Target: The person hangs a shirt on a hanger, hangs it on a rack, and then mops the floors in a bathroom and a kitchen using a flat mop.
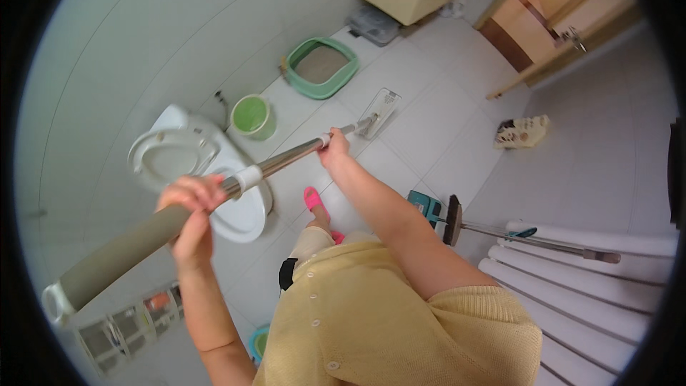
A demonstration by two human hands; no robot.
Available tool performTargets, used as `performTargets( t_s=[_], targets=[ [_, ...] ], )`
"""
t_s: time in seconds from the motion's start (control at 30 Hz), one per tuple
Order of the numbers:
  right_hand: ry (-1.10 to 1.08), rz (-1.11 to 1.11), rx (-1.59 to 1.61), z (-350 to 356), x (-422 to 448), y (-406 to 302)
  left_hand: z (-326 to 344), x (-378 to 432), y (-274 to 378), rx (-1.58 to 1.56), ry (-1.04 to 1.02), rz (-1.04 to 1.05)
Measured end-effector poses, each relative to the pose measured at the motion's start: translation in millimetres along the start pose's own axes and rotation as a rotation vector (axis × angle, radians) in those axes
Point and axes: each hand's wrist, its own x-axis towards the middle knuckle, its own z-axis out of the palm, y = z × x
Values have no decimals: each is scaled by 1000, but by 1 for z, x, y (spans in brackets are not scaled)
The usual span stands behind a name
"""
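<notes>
A flat mop with a telescopic metal pole point(292, 156) and a grey foam grip runs across the view. My left hand point(193, 212) is closed round the pole at the end of the foam grip. Further down, my right hand point(333, 149) holds the pole beside a white collar. The rectangular mop head point(379, 112) lies on the tiled floor, its plate facing up. A white toilet point(238, 214) with its lid raised stands below and behind the pole, at the left. The cloth under the mop head is hardly visible.
A green bucket point(253, 117) and a green litter tray point(321, 88) stand along the wall. A broom point(454, 220), a teal dustpan point(423, 205) and a white radiator point(568, 279) are at the right. A bag point(522, 132) leans near the wall. An open door point(568, 51) is at top right.
</notes>
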Motion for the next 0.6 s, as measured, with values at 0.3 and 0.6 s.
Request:
performTargets(
  t_s=[0.3,0.6],
  targets=[
    [20,-163,-181,77,58,-97,51,123,-128,-56,-569,-60],
    [-52,-84,-152,113,146,-205,121,245,-149,-25,-906,-380]
  ],
)
